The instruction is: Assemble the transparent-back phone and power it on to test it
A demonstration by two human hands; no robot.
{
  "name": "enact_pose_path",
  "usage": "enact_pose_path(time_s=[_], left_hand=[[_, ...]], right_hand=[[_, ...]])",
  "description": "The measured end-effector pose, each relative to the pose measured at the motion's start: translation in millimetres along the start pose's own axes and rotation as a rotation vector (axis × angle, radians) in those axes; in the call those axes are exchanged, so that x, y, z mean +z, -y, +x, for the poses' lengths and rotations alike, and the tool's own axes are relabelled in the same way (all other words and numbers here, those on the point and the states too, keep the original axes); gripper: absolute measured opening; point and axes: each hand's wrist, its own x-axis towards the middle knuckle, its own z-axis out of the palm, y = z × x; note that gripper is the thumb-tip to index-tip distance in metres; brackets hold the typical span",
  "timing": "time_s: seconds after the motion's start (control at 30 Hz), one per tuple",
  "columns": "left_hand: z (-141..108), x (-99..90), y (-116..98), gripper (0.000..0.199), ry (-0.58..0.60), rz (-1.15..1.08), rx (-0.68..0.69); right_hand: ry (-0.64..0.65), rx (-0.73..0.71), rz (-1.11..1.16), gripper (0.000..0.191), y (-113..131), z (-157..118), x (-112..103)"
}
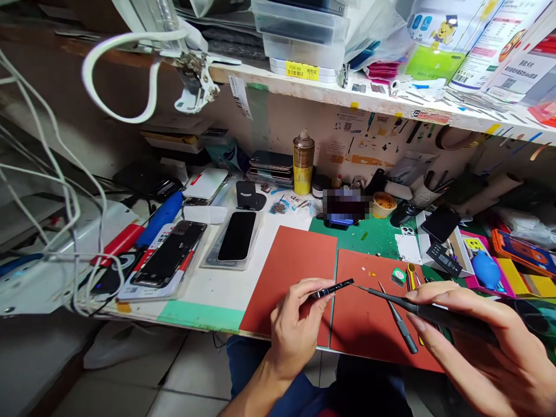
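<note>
My left hand (297, 324) grips a dark smartphone (339, 286) between thumb and fingers, tilted nearly edge-on above the reddish-brown mat (289, 260). My right hand (486, 341) is closed around the black handle of a precision screwdriver (406, 303). Its thin tip points left, at the near end of the phone's edge; whether it touches, I cannot tell. Below the shaft, a second screwdriver (402, 330) lies slantwise on the right-hand mat (358, 330). Tiny parts and a small green-and-white round item (398, 277) rest by that mat's far edge.
To the left lie a phone screen assembly (171, 255) on packaging and a phone (237, 236) in a clear tray. A spray can (303, 162) stands at the back. Overhead runs a loaded shelf (373, 95). White cables (65, 202) hang at left; boxes and a blue air blower (486, 270) sit right.
</note>
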Motion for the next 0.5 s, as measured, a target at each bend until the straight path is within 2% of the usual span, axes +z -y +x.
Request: enact_pose_path(time_s=[0.13,0.5], left_hand=[[-1.0,-0.6,0.4,0.038,0.005,-0.036,0.01],[-0.9,-0.4,-1.0,0.04,0.01,-0.048,0.007]], right_hand=[[0.094,-0.102,0.024,0.056,3.9,0.9,1.5],[0.135,-0.044,0.116,0.05,1.5,-0.5,2.0]])
